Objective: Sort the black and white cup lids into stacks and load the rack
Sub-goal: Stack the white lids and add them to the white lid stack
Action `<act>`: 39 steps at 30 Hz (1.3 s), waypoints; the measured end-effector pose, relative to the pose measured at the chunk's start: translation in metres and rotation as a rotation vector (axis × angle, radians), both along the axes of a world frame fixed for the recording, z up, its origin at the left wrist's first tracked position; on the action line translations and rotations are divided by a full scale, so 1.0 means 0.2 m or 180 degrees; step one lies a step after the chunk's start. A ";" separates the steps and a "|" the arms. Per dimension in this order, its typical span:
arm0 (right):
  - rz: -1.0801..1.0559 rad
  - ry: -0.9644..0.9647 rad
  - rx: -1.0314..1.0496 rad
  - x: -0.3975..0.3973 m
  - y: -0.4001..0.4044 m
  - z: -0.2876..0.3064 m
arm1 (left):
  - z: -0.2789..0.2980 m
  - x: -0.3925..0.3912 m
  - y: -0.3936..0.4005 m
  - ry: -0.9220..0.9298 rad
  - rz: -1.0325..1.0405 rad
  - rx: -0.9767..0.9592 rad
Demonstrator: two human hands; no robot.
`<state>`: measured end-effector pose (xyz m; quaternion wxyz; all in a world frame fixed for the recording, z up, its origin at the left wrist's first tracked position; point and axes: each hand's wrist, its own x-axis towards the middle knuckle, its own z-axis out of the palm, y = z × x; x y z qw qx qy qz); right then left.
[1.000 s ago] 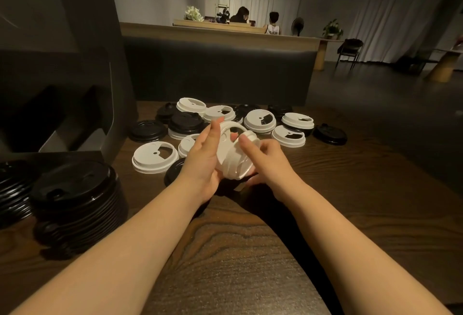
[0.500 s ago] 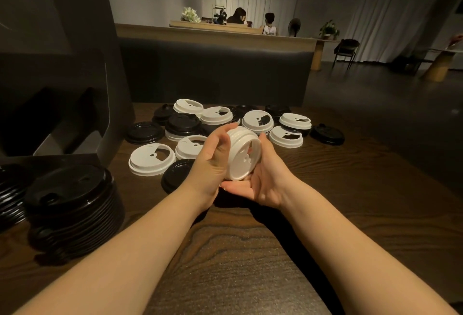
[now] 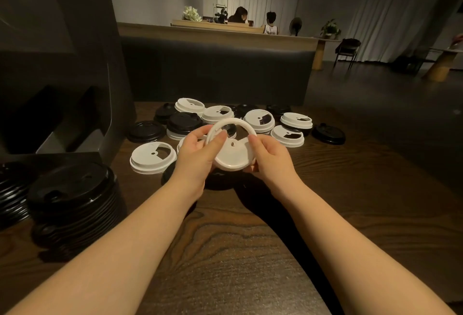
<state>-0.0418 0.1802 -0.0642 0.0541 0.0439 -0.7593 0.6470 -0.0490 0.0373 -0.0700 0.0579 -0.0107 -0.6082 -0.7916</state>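
Both hands hold a small stack of white lids [image 3: 234,155] above the table, tilted so its top faces me. My left hand [image 3: 198,153] pinches the stack's left rim with thumb and fingers. My right hand [image 3: 269,158] grips its right edge. Several loose white lids [image 3: 152,156] and black lids [image 3: 146,131] lie scattered on the table behind the hands. A tall stack of black lids [image 3: 71,204] stands at the near left. The dark rack [image 3: 62,114] rises at the left. A black lid [image 3: 220,182] lies partly hidden under my hands.
The wooden table [image 3: 250,252] stretches toward me below my forearms. A second pile of black lids [image 3: 10,194] sits at the far left edge. A dark padded bench back [image 3: 213,71] runs behind the table. Two people sit far off at a counter.
The white stack has turned from edge-on to face-up toward me. My right hand moved from cupping beneath it to gripping its right edge, and my left hand shifted to its left rim.
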 end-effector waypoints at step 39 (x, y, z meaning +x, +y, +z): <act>-0.0111 -0.0099 -0.0604 -0.06 0.09 -0.02 | 0.06 -0.01 -0.13 -0.1022 0.1055 -0.4778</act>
